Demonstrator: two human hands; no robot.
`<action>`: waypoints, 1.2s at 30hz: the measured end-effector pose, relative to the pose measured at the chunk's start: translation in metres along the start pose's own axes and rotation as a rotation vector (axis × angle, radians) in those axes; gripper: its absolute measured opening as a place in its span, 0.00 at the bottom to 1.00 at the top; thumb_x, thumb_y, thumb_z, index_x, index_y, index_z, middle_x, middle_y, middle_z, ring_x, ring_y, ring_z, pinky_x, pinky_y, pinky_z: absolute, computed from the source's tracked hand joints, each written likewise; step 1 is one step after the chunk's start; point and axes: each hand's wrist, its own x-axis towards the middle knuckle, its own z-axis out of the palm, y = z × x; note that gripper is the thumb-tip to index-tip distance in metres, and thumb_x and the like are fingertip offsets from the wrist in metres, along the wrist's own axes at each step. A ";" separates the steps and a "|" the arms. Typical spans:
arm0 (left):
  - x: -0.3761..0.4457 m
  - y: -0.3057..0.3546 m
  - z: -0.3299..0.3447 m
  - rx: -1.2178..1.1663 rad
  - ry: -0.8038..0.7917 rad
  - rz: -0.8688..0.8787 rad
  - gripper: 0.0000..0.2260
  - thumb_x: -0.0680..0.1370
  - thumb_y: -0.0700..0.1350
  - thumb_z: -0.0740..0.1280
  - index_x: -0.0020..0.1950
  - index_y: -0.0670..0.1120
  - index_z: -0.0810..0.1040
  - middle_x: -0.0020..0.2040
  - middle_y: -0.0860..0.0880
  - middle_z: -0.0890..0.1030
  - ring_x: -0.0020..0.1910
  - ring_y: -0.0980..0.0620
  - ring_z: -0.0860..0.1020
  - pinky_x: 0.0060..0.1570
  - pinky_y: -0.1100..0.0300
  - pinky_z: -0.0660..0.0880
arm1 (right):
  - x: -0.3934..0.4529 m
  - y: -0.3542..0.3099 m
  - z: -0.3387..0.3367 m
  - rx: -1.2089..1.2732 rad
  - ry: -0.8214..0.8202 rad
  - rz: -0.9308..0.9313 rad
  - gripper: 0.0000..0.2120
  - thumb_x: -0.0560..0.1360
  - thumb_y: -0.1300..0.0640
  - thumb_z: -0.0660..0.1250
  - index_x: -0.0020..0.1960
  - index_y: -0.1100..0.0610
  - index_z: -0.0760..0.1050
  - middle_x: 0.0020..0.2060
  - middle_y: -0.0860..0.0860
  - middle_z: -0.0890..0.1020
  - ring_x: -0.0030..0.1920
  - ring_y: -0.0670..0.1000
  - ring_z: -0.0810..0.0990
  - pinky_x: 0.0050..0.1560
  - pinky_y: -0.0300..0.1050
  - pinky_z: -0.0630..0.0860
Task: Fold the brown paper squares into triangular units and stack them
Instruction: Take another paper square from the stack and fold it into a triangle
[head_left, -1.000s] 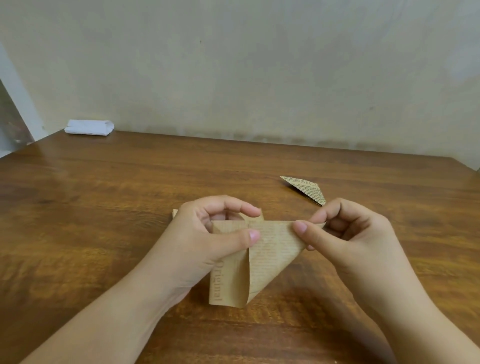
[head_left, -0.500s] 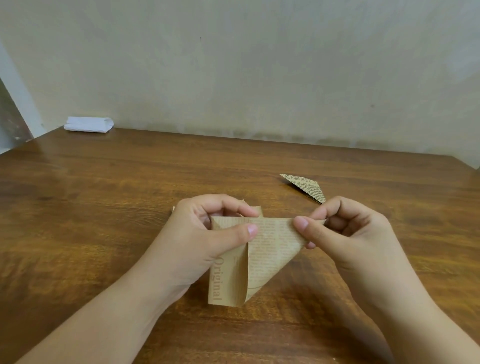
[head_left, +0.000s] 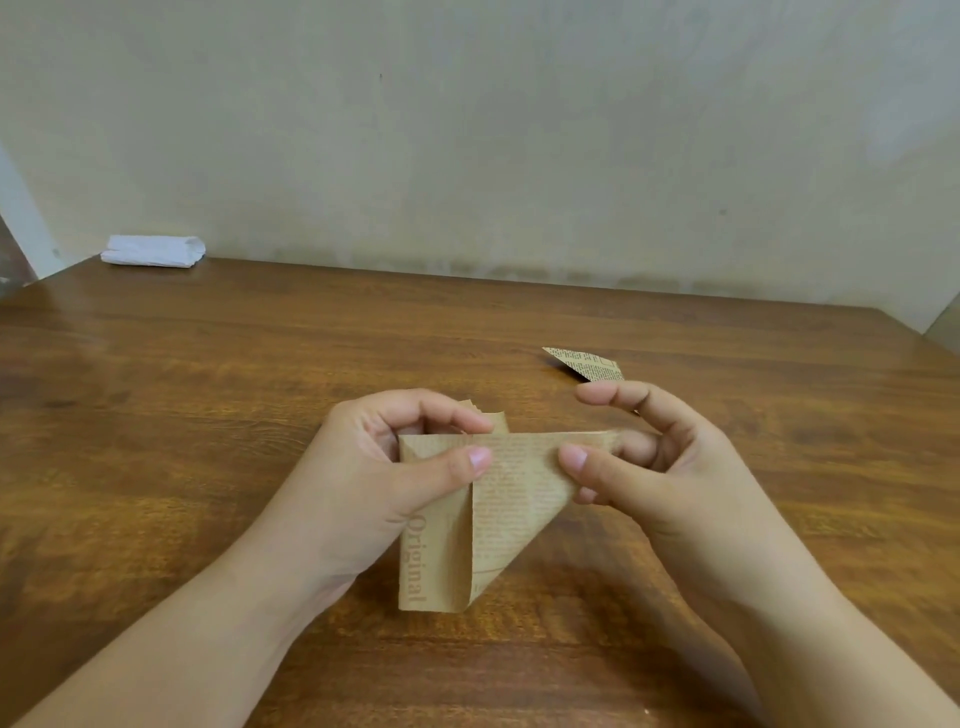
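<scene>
A brown printed paper (head_left: 511, 499), partly folded, is held just above the wooden table (head_left: 208, 415); its right part forms a downward triangle and its left flap reads "Original". My left hand (head_left: 395, 467) pinches its upper left corner between thumb and fingers. My right hand (head_left: 639, 457) pinches the upper right corner with thumb in front and lower fingers behind, the index finger lifted off. Behind the left hand, edges of more brown sheets (head_left: 491, 418) peek out. One finished triangular unit (head_left: 587, 362) lies on the table beyond my right hand.
A folded white cloth (head_left: 153, 251) lies at the table's far left corner by the wall. The table's right edge runs past the far right corner. Bare wood spreads to the left and right of my hands.
My right thumb has slid leftward along the paper's top edge and the index finger has lifted away. The left hand's grip is unchanged.
</scene>
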 end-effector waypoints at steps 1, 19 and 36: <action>-0.001 0.000 0.001 -0.001 0.006 0.006 0.08 0.60 0.41 0.73 0.37 0.52 0.85 0.40 0.52 0.84 0.43 0.56 0.83 0.36 0.64 0.78 | 0.000 0.000 0.000 -0.001 0.023 -0.005 0.25 0.56 0.56 0.75 0.53 0.53 0.77 0.26 0.52 0.77 0.31 0.48 0.76 0.44 0.42 0.74; 0.000 0.000 0.006 -0.040 0.057 0.078 0.09 0.61 0.37 0.71 0.34 0.50 0.86 0.40 0.50 0.85 0.40 0.56 0.83 0.34 0.68 0.77 | 0.000 -0.004 -0.008 0.176 0.110 0.022 0.05 0.61 0.58 0.72 0.36 0.58 0.82 0.32 0.56 0.84 0.34 0.47 0.83 0.35 0.36 0.78; 0.000 0.001 0.006 -0.037 0.075 0.084 0.08 0.62 0.38 0.71 0.35 0.49 0.85 0.38 0.48 0.85 0.38 0.56 0.83 0.34 0.67 0.77 | -0.004 -0.009 -0.005 0.086 0.061 0.068 0.11 0.63 0.54 0.70 0.41 0.61 0.80 0.36 0.55 0.86 0.36 0.48 0.85 0.33 0.35 0.78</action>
